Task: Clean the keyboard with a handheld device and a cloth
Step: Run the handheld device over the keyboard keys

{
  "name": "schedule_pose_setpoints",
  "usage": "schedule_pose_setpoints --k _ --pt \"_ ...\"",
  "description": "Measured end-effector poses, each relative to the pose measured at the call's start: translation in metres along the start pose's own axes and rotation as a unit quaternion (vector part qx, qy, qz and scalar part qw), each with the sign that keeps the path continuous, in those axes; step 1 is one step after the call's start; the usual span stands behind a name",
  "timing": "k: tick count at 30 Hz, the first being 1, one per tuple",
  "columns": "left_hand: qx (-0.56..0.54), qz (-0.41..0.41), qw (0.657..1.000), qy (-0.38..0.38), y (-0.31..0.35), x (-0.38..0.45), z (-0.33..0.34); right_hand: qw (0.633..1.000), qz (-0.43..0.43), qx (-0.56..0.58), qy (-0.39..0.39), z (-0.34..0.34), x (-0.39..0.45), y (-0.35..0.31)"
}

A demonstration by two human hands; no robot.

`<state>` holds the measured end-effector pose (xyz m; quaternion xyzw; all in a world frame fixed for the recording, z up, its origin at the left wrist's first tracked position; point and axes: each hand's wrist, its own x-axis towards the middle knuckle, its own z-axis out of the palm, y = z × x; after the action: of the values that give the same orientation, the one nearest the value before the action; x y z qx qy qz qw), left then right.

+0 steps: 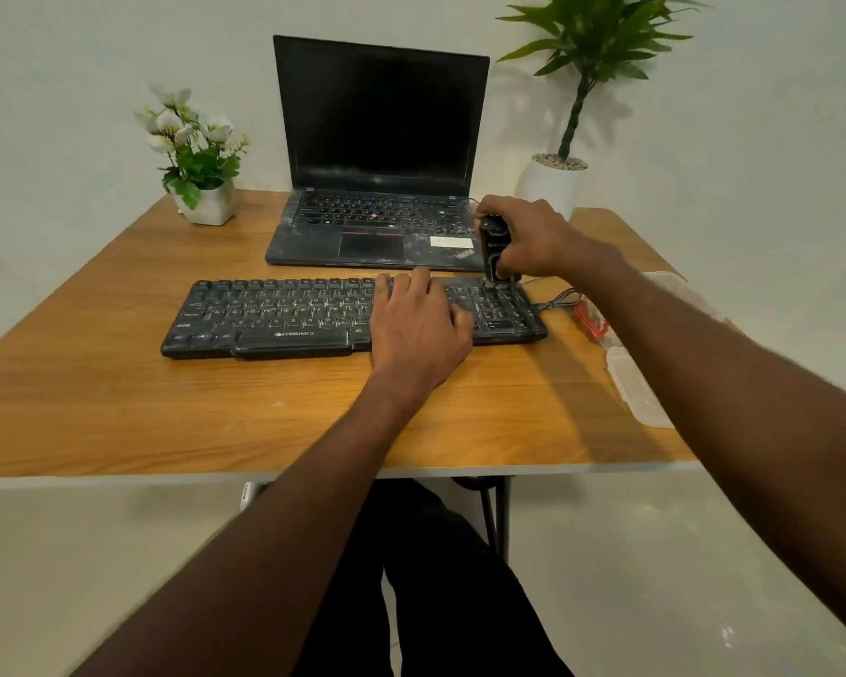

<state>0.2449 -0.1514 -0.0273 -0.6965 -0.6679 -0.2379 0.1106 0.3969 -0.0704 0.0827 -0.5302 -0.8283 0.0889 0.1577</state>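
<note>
A black, dusty keyboard lies across the middle of the wooden table. My left hand rests flat on its right-centre keys, fingers spread and straight. My right hand grips a small black handheld device, held upright with its lower end down on the number pad at the keyboard's far right corner. No cloth shows in this view.
An open, dusty black laptop stands just behind the keyboard. A white pot of flowers sits at the back left, and a tall potted plant at the back right. Clear plastic containers and the keyboard's cable lie at the right edge.
</note>
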Motion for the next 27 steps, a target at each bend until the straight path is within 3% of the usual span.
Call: schedule_pose_setpoints --k 4,7,9,11,13,18,21,23,27 --pt "-0.002 0.001 1.000 0.003 -0.001 -0.001 0.000 0.997 -0.019 0.076 -0.002 0.007 -0.009 0.008" --pt "-0.003 0.004 1.000 0.001 0.000 0.000 0.000 1.000 -0.007 0.009 0.006 0.001 -0.012 0.018" --pt "-0.004 0.006 1.000 0.001 0.000 0.001 0.000 0.998 0.004 -0.046 0.050 -0.003 -0.011 0.017" --pt "-0.008 0.006 1.000 0.001 0.000 0.000 0.000 0.997 -0.003 0.009 0.071 -0.002 -0.013 0.015" --pt "-0.009 0.004 1.000 0.002 0.000 -0.001 0.001 0.997 -0.019 0.060 0.045 0.001 -0.018 0.018" --pt "-0.008 0.000 1.000 0.004 0.000 0.000 0.001 0.999 0.009 -0.018 0.044 -0.005 -0.025 0.033" --pt "-0.009 0.002 1.000 0.003 0.000 0.000 0.000 0.996 0.005 0.040 0.078 -0.005 -0.024 0.030" --pt "-0.005 0.002 1.000 0.000 0.000 -0.001 0.000 0.996 0.003 0.070 0.061 -0.003 -0.023 0.030" --pt "0.000 0.003 1.000 0.002 0.001 0.000 0.000 0.998 0.031 -0.056 0.011 -0.013 -0.018 0.033"
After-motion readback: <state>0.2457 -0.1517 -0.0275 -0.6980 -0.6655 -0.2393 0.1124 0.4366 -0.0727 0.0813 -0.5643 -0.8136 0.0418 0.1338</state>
